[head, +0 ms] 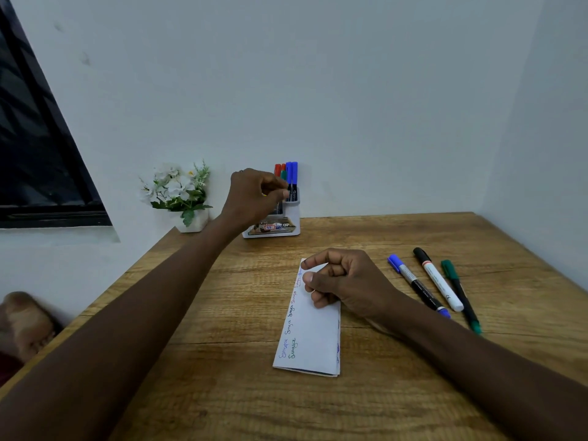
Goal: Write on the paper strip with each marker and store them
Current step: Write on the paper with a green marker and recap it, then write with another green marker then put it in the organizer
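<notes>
Paper strip (313, 338) lies flat mid-table (222, 393), long axis running away from the person, w/ coloured handwriting along its left edge. R hand (343, 281) sits on the strip's far end, fingers clenched in a loose fist, thumb & forefinger tips pressing the far-left corner; rest of the strip sticks out toward the person. L hand (254, 194) is at the white holder (291, 224) by the back wall, fingers curled beside the stored markers (292, 173); can't tell if it's grasping one. Just right of the R hand lie 3 loose markers: blue marker (416, 284), black-capped white marker (439, 283), green marker (461, 294). Flower pot (178, 192) stands left of the holder.
</notes>
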Motion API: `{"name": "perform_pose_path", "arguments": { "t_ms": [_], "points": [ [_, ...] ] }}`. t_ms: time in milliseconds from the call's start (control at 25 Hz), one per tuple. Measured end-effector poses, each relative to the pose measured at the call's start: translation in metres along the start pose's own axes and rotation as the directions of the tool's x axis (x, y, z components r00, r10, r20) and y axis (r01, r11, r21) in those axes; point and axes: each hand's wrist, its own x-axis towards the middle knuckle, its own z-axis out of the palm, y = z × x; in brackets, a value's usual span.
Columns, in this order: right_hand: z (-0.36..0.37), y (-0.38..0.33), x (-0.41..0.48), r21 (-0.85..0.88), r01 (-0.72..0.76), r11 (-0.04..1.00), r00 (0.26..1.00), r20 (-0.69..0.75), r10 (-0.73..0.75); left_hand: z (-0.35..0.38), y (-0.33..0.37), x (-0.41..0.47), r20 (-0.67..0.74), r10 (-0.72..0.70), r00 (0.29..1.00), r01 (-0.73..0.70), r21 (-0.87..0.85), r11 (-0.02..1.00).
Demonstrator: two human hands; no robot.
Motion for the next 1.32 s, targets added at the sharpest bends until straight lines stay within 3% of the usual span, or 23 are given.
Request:
{"name": "perform_pose_path", "arguments": {
  "t_ms": [200, 440, 600, 840, 960, 1040, 1160, 1320],
  "points": [
    [0.002, -0.003, -0.003, -0.007, -0.007, 1.000, 1.000, -0.001, 0.007, 0.030, 0.076, -0.012, 0.142, 0.206, 0.968, -0.183, -0.160, 0.970],
    [0.002, -0.005, -0.004, -0.060, -0.030, 0.998, 0.999, -0.024, 0.028, 0.077, 0.157, -0.014, 0.404, 0.440, 0.802, -0.351, -0.277, 0.895],
    [0.000, -0.009, -0.008, -0.331, -0.082, 0.940, 0.995, 0.020, 0.094, 0.109, 0.203, -0.007, 0.558, 0.521, 0.646, -0.476, -0.239, 0.846],
    [-0.012, -0.012, -0.012, -0.663, -0.067, 0.746, 0.986, 0.072, 0.152, 0.146, 0.221, -0.007, 0.793, 0.438, 0.424, -0.671, -0.050, 0.740],
    [-0.012, -0.013, -0.014, -0.746, -0.066, 0.662, 0.975, 0.095, 0.203, 0.147, 0.220, -0.008, 0.785, 0.446, 0.430, -0.686, -0.036, 0.726],
    [-0.012, -0.012, -0.013, -0.708, -0.043, 0.705, 0.982, 0.101, 0.161, 0.146, 0.220, -0.009, 0.765, 0.466, 0.444, -0.714, -0.012, 0.700],
    [-0.006, -0.012, -0.011, -0.553, -0.054, 0.832, 0.988, 0.088, 0.123, 0.134, 0.212, -0.004, 0.717, 0.485, 0.500, -0.709, 0.017, 0.705],
    [0.000, -0.010, -0.008, -0.143, -0.030, 0.989, 1.000, -0.009, 0.029, 0.092, 0.181, 0.003, 0.615, 0.441, 0.654, -0.557, -0.004, 0.831]
  ]
}}
